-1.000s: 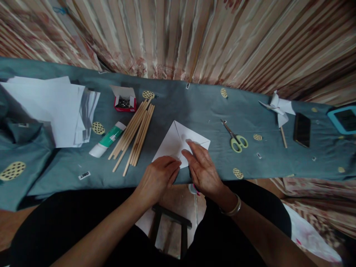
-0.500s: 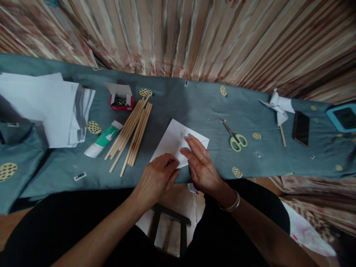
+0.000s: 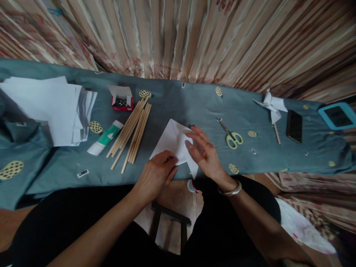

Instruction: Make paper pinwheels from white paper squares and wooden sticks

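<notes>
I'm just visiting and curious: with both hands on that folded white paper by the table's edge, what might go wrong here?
The folded white paper sheet overhangs the near edge of the grey-blue tablecloth, pinned only by the left hand; it might slip off. The right hand covers part of it, so a fold could go crooked. The green-handled scissors lie beside that hand.

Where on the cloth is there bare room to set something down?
Bare cloth lies between the wooden sticks and the scissors, behind the white paper. It is crowded left, around the glue tube, pin box and paper stack.
</notes>
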A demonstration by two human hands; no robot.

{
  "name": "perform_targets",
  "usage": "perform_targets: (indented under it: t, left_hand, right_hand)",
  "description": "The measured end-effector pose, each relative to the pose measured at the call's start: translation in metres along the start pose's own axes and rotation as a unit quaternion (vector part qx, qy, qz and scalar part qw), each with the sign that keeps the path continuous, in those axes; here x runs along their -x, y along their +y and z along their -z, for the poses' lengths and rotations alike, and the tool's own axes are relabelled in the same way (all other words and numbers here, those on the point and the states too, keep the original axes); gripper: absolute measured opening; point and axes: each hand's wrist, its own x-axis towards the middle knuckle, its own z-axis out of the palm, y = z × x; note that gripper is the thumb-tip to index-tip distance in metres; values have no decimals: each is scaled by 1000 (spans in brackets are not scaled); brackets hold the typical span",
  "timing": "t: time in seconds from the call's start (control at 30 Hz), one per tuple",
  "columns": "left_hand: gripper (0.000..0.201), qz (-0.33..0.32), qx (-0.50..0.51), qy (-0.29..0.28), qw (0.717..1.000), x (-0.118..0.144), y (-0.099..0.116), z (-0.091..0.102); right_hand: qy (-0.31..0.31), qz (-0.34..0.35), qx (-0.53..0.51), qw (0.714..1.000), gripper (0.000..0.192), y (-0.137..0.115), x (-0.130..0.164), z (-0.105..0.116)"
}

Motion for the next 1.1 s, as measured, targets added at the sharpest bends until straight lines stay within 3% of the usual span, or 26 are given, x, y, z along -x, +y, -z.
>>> perform_targets:
  t: [0.33,0.6,0.7,0.9,0.97,1.03,1.1]
  left_hand:
    - [15,2,5,-8,1000,1,0,-1]
    - [15,-43,-44,-4,998,0,2,8]
    - [17,-65,-83,8,994,1,-1,13]
    - [25,-57,-120,54,990,-1,-25,23]
    - [32,-34,-123,66,990,-4,-28,28]
    - [38,-32,-118,84,989,-4,-24,30]
    - [38,-58,-106,92,988,-2,-12,29]
  right_hand:
    - [-12,26,133,991,52,7,-14,-22]
    - [0,34,167,985,41,9,-30,14]
    - [4,1,167,986,38,11,-28,25]
    - [-81,-143,52,985,22,13,3,43]
    - [-118,-142,34,982,21,10,17,50]
    - [-160,-126,66,977,33,6,29,55]
    - [-141,-99,93,981,29,2,35,57]
